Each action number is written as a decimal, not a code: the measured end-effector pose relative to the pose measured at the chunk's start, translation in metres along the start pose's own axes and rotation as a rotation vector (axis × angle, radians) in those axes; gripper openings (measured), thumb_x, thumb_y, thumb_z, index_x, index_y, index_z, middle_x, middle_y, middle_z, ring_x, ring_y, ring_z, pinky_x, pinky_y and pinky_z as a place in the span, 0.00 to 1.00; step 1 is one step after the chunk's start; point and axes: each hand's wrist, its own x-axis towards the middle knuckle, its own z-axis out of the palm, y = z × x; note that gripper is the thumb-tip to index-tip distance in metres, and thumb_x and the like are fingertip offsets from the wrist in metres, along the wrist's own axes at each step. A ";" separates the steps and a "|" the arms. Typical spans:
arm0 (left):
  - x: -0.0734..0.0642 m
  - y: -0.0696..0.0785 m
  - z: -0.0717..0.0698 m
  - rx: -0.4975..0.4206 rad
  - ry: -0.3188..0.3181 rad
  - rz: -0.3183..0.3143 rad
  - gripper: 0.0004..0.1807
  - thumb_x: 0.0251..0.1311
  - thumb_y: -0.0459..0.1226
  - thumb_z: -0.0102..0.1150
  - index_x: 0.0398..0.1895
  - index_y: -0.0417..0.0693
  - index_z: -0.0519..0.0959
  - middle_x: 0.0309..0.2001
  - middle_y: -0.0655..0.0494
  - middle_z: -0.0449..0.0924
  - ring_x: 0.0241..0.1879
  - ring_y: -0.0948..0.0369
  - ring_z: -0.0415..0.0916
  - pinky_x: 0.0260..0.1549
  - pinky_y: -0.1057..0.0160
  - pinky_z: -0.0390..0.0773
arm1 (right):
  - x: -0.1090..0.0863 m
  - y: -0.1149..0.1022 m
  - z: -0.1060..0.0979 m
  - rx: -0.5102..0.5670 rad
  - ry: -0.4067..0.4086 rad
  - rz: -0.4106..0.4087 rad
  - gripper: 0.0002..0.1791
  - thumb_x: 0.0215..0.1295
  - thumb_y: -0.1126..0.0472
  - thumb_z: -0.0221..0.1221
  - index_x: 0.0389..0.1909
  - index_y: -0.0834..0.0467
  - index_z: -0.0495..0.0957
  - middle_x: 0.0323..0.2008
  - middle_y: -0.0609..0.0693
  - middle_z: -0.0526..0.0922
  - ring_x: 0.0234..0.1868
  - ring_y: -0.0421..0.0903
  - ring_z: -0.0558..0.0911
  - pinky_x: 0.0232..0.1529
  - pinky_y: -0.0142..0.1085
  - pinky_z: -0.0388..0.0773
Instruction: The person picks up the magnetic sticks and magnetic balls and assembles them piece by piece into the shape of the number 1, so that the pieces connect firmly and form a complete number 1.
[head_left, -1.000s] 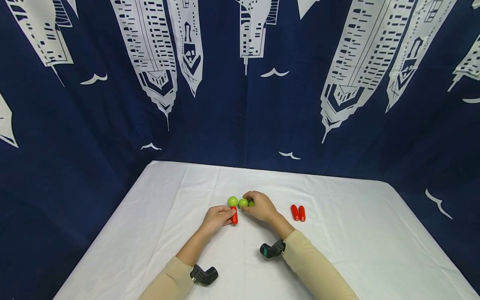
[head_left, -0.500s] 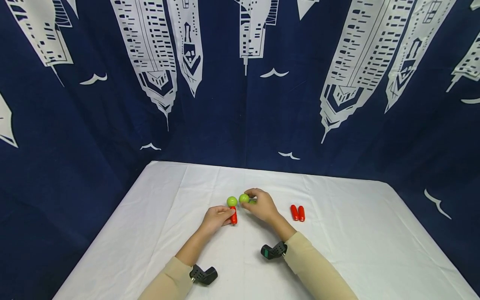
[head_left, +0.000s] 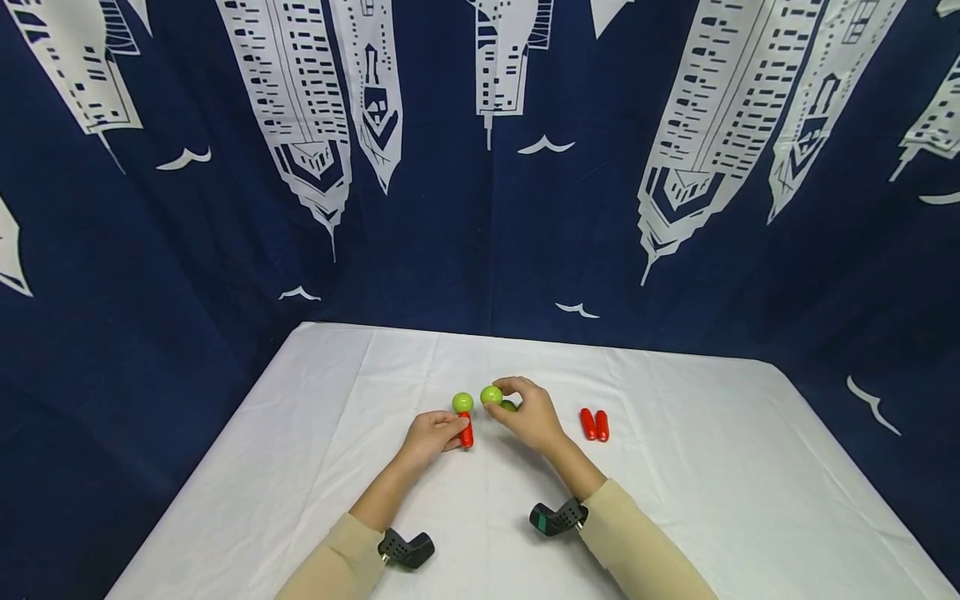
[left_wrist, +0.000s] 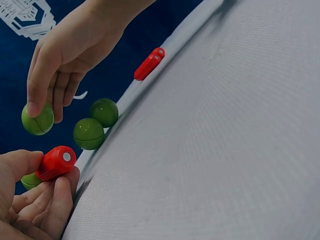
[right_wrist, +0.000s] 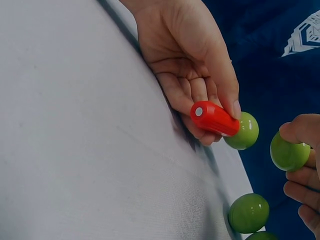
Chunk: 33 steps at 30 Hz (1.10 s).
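Observation:
My left hand [head_left: 432, 435] pinches a red rod [head_left: 467, 431] between thumb and fingers. The rod has a white dot on its near end, and its far end meets a glossy green ball [head_left: 462, 402]. Up and to the right of that, my right hand [head_left: 534, 417] grips a second green ball [head_left: 491, 395] with thumb and fingertips, apart from the rod. In the left wrist view this held ball [left_wrist: 37, 120] shows a seam around it and hangs above the cloth. Two darker-looking green balls [left_wrist: 89, 133] sit close together on the table below the right hand, partly hidden in the head view.
Two more red rods [head_left: 595, 425] lie side by side to the right of the right hand. A white cloth [head_left: 675, 500] covers the table. Behind its far edge hangs a dark blue curtain [head_left: 450, 250] with white building prints. Each wrist wears a small black camera [head_left: 407, 550].
My right hand has raised its green ball from the row and drawn it slightly back to the right, its wrist dropping nearer. The left hand stays on the red rod.

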 end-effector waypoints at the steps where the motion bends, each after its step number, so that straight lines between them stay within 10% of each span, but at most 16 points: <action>1: 0.001 0.000 0.000 0.001 0.000 -0.004 0.12 0.65 0.32 0.59 0.39 0.25 0.80 0.30 0.51 0.83 0.29 0.63 0.82 0.34 0.66 0.82 | -0.001 0.000 -0.001 0.001 0.003 -0.002 0.17 0.54 0.60 0.71 0.44 0.61 0.82 0.37 0.52 0.83 0.43 0.52 0.81 0.45 0.47 0.75; 15: 0.003 -0.001 -0.002 0.020 0.003 -0.012 0.12 0.63 0.33 0.61 0.38 0.26 0.80 0.32 0.52 0.83 0.30 0.64 0.81 0.34 0.67 0.82 | -0.026 -0.010 -0.001 0.186 0.046 -0.021 0.17 0.54 0.63 0.71 0.45 0.63 0.82 0.37 0.51 0.83 0.38 0.53 0.82 0.44 0.49 0.80; 33: 0.004 -0.002 -0.002 0.016 0.013 -0.029 0.13 0.63 0.32 0.61 0.40 0.25 0.79 0.34 0.48 0.84 0.32 0.62 0.81 0.35 0.65 0.83 | -0.051 -0.021 0.019 0.596 0.013 0.246 0.18 0.55 0.74 0.66 0.48 0.72 0.78 0.34 0.57 0.82 0.33 0.40 0.80 0.36 0.26 0.78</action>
